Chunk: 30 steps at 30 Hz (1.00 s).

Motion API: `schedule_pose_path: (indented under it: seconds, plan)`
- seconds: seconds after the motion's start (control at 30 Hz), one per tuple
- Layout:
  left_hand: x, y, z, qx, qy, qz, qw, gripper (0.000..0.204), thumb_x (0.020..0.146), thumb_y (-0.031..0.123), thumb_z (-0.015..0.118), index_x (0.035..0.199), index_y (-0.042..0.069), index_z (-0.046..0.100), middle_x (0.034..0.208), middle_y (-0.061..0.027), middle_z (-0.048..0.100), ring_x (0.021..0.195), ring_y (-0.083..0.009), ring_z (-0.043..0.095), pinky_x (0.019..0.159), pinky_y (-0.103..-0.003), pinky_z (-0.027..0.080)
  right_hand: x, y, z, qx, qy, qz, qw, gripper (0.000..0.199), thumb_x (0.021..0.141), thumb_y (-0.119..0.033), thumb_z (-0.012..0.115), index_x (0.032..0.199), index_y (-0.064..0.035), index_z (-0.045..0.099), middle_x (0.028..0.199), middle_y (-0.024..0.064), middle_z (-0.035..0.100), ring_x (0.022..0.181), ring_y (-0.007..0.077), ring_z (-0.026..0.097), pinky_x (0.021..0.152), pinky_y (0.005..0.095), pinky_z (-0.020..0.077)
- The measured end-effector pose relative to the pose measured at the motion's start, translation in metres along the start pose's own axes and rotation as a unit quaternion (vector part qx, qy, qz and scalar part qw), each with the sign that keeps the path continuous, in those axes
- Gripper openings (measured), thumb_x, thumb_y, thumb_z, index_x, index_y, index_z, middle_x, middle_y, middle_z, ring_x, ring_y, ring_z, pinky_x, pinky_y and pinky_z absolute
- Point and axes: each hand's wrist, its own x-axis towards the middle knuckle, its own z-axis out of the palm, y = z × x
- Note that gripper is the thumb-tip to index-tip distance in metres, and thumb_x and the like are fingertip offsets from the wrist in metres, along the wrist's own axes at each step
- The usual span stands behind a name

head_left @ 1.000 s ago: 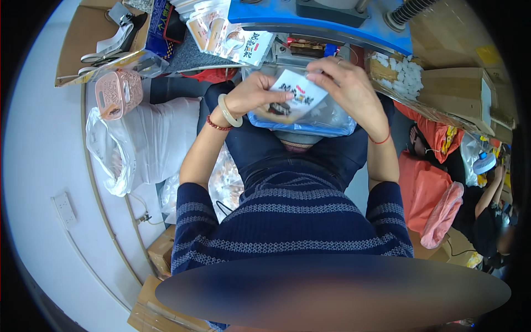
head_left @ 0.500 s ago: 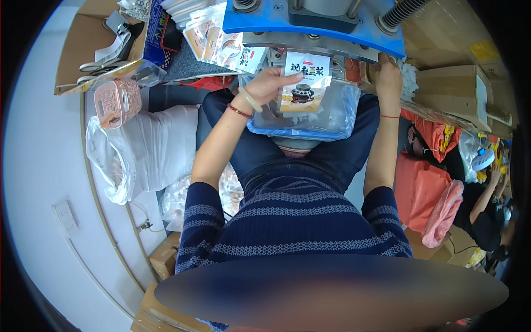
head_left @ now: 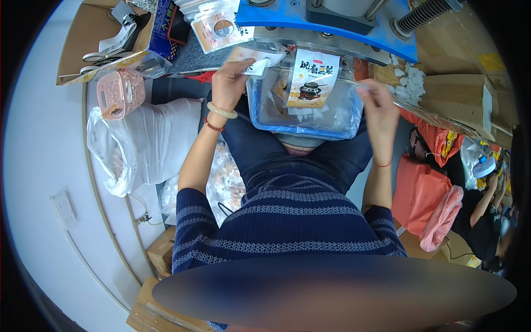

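My left hand [head_left: 229, 83] is closed on a printed pouch [head_left: 256, 67] at the left, beside the blue-topped press [head_left: 326, 25]. Another printed pouch [head_left: 311, 80], white and tan with a dark pot picture, hangs from the lower front of the press. Beneath it is a blue-rimmed bin [head_left: 304, 133] lined with clear plastic, between my knees. My right hand [head_left: 380, 105] is beside the bin's right rim, fingers loosely bent and apart, with nothing seen in it. More pouches [head_left: 218, 32] lie in a pile left of the press.
On the left are a pink basket [head_left: 120, 94], a white sack [head_left: 166, 135] and a cardboard box [head_left: 110, 44] with scissors. White scraps [head_left: 408, 82] and cartons [head_left: 451, 102] stand on the right. Farther right, another person [head_left: 481, 216] is beside red bags [head_left: 423, 191].
My left hand has left the pouch at the press, moved left and gripped another pouch. My right hand has come down from the press's right end toward the bin.
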Motion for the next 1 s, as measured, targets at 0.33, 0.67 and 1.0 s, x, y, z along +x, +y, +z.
schedule_pose_path:
  seconds: [0.33, 0.67, 1.0]
  plan:
    - [0.005, 0.100, -0.012, -0.255, -0.191, -0.170, 0.933, 0.021, 0.083, 0.006, 0.073, 0.102, -0.002, 0.072, 0.090, -0.0078, 0.073, 0.081, -0.0084, 0.063, 0.072, -0.022, 0.051, 0.022, -0.083, 0.033, 0.026, -0.046, -0.237, 0.970, 0.015, 0.082, -0.006, 0.072, 0.097, -0.0018, 0.069, 0.093, 0.0097, 0.069, 0.086, 0.0192, 0.064, 0.077, 0.0287, 0.0498]
    - [0.013, 0.049, 0.057, -0.590, -0.290, -0.383, 0.648, 0.029, 0.087, 0.010, 0.071, 0.110, -0.008, 0.065, 0.106, -0.0133, 0.070, 0.091, -0.0167, 0.068, 0.083, -0.027, 0.055, 0.037, -0.025, 0.021, -0.186, -0.011, -0.136, 0.973, 0.032, 0.092, -0.026, 0.063, 0.107, 0.0018, 0.065, 0.101, 0.0183, 0.068, 0.090, 0.0348, 0.066, 0.078, 0.0399, 0.0506]
    - [0.025, 0.033, 0.079, -0.539, -0.246, -0.332, 0.734, 0.020, 0.088, 0.015, 0.071, 0.100, -0.001, 0.070, 0.091, -0.0050, 0.071, 0.078, -0.0125, 0.066, 0.073, -0.030, 0.054, 0.103, 0.097, -0.023, -0.484, 0.020, -0.054, 0.873, 0.046, 0.083, -0.012, 0.055, 0.129, -0.0065, 0.053, 0.129, 0.0235, 0.053, 0.113, 0.0429, 0.051, 0.094, 0.0519, 0.0423]
